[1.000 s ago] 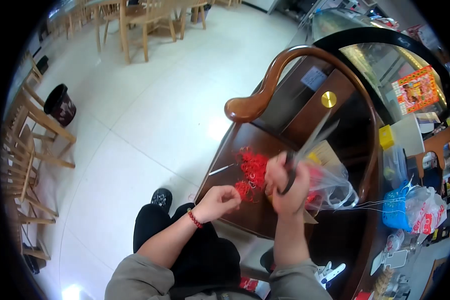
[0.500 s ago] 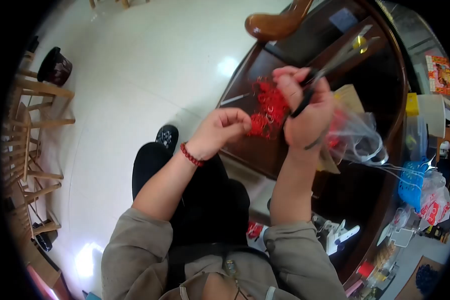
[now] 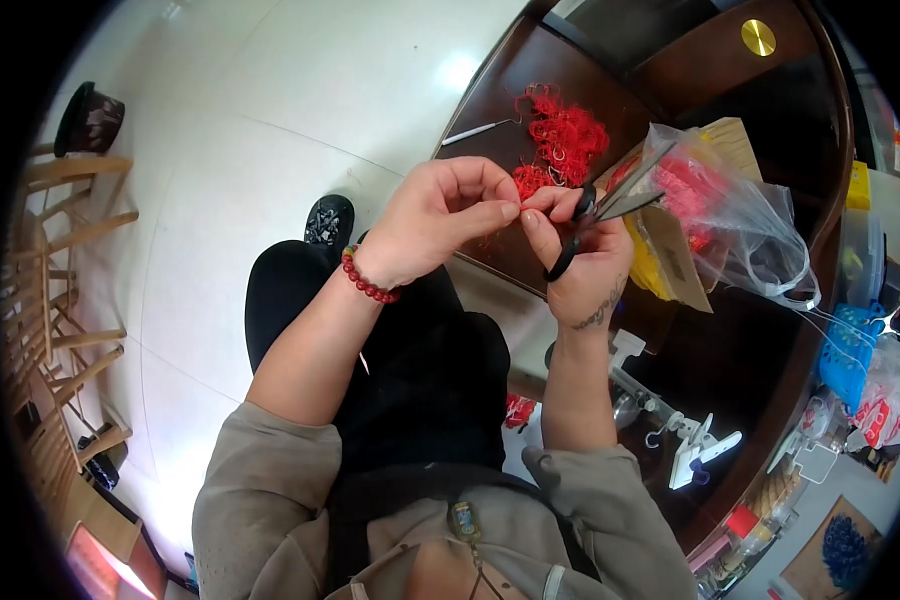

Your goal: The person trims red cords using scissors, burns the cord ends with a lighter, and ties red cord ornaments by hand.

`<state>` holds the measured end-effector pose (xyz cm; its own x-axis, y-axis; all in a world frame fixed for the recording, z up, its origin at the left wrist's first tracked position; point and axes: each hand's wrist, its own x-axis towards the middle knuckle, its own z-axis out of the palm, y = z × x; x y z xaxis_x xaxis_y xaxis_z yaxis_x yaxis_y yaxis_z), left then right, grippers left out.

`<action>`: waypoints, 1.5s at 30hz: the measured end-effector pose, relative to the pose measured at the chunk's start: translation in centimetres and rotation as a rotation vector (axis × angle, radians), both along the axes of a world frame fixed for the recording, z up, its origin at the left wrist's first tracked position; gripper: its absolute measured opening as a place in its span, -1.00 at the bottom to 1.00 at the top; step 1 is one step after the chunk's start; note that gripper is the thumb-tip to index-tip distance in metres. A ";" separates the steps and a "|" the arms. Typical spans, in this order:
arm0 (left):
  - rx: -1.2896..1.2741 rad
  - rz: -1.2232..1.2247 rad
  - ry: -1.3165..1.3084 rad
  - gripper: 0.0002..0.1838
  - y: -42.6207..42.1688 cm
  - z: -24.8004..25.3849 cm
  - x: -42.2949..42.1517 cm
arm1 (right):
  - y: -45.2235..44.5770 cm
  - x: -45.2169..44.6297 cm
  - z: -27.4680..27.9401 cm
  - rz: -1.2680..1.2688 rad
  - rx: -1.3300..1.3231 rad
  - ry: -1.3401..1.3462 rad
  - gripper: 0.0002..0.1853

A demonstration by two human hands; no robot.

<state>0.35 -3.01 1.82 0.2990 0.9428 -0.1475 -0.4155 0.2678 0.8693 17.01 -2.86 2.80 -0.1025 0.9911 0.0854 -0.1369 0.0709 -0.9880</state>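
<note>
My left hand (image 3: 448,208), with a red bead bracelet (image 3: 370,286) on its wrist, is closed in a pinch. Its fingertips meet those of my right hand (image 3: 582,250); a tiny red bit shows between them, too small to name. Black-handled scissors (image 3: 625,195) rest in my right hand, the finger loops around its fingers and the blades spread, pointing up and right. Just beyond the hands, a tangled heap of red thread (image 3: 567,135) lies on the dark wooden table (image 3: 620,95). A thin tool with a white handle and hooked metal tip (image 3: 470,133) is left of the heap.
Right of my hands are a cardboard piece (image 3: 675,255) and a clear plastic bag (image 3: 760,230) with red material inside. A white clamp (image 3: 698,450) sits near the right forearm. Wooden chairs (image 3: 70,270) stand on the left, a blue basket (image 3: 848,350) on the far right.
My hands have come together so that their fingertips meet. The scissors have swung lower, and the right hand has turned. The head view has shifted, showing more of the bag and cardboard.
</note>
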 end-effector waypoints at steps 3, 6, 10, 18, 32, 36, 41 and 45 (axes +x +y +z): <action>0.010 -0.054 -0.017 -0.92 0.0 -0.3 -0.4 | -0.2 -0.2 -0.1 -0.016 -0.005 0.025 -0.78; 0.041 -0.044 0.019 -0.91 0.0 -0.3 0.0 | -0.3 -0.3 -0.7 -0.041 0.023 0.100 -0.78; 0.061 -0.027 0.113 -0.91 -0.1 -0.3 0.1 | -0.4 -0.4 -1.2 -0.078 0.057 0.113 -0.78; 0.148 0.034 0.203 -0.92 -0.2 -0.3 0.2 | -0.6 -0.1 -1.3 -0.075 0.013 0.067 -0.75; 0.234 -0.040 0.354 -0.91 -0.2 -0.5 -0.1 | -0.3 0.3 0.6 -0.071 -0.021 -0.192 -0.82; 0.252 -0.052 0.370 -0.89 -0.3 -0.6 -0.1 | -0.2 0.9 0.9 -0.026 -0.002 -0.395 -0.78; 0.316 0.017 0.442 -0.89 -0.5 -0.9 0.3 | 0.0 1.2 1.3 0.002 -0.001 -0.597 -0.81; 0.373 0.006 0.435 -0.91 -0.4 -2.2 0.3 | 0.2 1.6 0.8 0.008 -0.034 -0.596 -0.77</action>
<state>0.68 -3.42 -0.33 0.2794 0.9562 0.0874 0.0009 -0.0913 0.9958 18.58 -2.67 3.59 -0.1310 0.9912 -0.0207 0.4416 0.0396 -0.8963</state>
